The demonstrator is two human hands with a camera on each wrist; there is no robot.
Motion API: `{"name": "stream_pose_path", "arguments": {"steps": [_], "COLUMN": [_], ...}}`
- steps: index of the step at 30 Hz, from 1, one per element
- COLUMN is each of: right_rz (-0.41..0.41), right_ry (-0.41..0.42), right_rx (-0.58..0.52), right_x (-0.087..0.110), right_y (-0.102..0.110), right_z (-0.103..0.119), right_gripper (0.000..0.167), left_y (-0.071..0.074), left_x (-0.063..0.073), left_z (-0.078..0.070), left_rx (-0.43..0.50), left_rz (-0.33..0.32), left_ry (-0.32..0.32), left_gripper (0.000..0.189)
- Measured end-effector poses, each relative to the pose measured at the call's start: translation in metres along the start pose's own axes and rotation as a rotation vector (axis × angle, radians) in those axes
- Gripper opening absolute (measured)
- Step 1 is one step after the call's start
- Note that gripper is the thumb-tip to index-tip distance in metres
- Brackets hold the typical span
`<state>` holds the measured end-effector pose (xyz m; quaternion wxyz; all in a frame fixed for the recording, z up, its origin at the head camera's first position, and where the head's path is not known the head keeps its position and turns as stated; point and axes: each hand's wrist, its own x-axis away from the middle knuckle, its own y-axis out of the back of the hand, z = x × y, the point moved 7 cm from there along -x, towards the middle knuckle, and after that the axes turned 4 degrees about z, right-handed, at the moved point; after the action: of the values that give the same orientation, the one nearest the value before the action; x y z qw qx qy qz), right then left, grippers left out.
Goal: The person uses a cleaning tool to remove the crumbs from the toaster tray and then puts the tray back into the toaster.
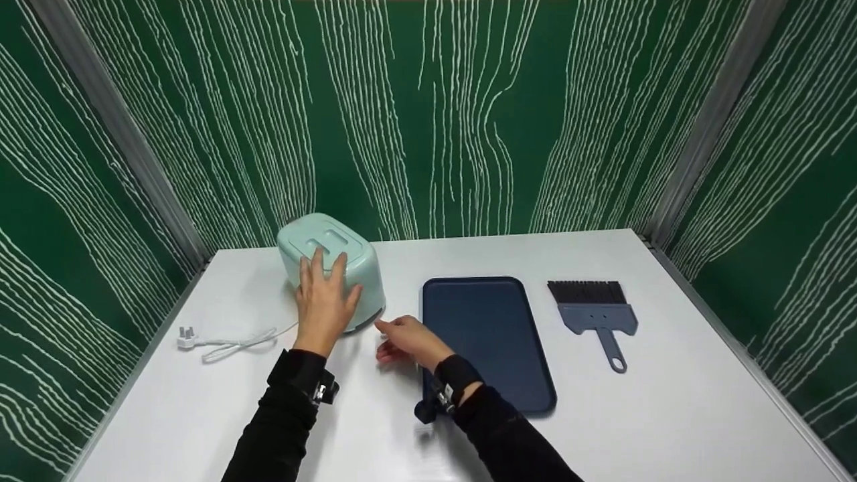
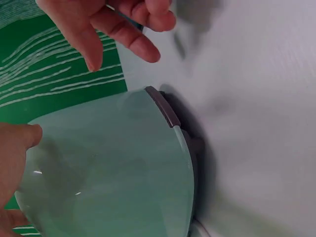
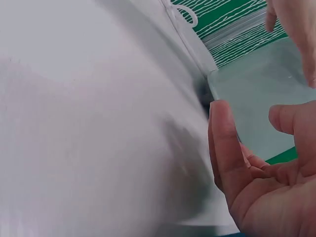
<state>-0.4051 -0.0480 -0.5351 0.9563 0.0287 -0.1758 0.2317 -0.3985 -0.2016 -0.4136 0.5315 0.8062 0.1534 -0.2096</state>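
Note:
A mint-green toaster (image 1: 367, 284) stands at the back left of the white table, with a dark base along its lower edge. My left hand (image 1: 324, 304) rests on its top and near side, fingers spread and fairly straight. Just off the toaster's lower right corner is my right hand (image 1: 412, 340), its fingers loosely bent and holding nothing. In the left wrist view, the toaster's smooth wall (image 2: 113, 163) fills the middle, with the right hand (image 2: 123, 29) apart from it. The right wrist view shows the right palm (image 3: 266, 202) turned up beside the toaster (image 3: 256, 79).
A white cord (image 1: 241, 343) runs left from the toaster to a plug (image 1: 186, 339). Right of the hands lies a dark blue tray (image 1: 482, 335), partly under the right forearm. Farther right is a grey-blue brush (image 1: 596, 314) with dark bristles. Green white-lined panels (image 1: 462, 120) enclose the table.

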Motion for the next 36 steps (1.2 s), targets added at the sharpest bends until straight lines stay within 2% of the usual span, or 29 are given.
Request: {"name": "stream_pose_path", "arguments": {"steps": [11,15,19,26,31,36], "right_rz": [-0.001,-0.012,-0.003,-0.022,-0.022,-0.014], "right_ry": [-0.039,-0.013,0.012,0.027,0.017,0.033], "right_rx": [-0.145,-0.229,-0.327,-0.48,-0.497,-0.508], "right_x": [-0.018,-0.023,-0.03,-0.04,-0.045,-0.051], "right_y": [-0.016,-0.017,-0.018,-0.024,-0.03,-0.035], "right_z": [-0.011,-0.013,-0.013,-0.013,-0.014,-0.013], "right_gripper": [0.046,0.043,0.04,0.038,0.034,0.032], "left_y": [-0.007,-0.014,-0.017,-0.019,-0.02,-0.019], "left_x": [0.011,0.013,0.013,0.013,0.013,0.014], "left_z": [0.012,0.013,0.013,0.014,0.016,0.016], "left_rx": [0.079,0.148,0.178,0.176,0.162,0.141], "left_rz": [-0.094,-0.12,-0.139,-0.134,-0.133,-0.169], "left_ry": [0.078,0.1,0.1,0.105,0.105,0.073], "left_gripper": [0.067,0.068,0.068,0.067,0.068,0.067]}}
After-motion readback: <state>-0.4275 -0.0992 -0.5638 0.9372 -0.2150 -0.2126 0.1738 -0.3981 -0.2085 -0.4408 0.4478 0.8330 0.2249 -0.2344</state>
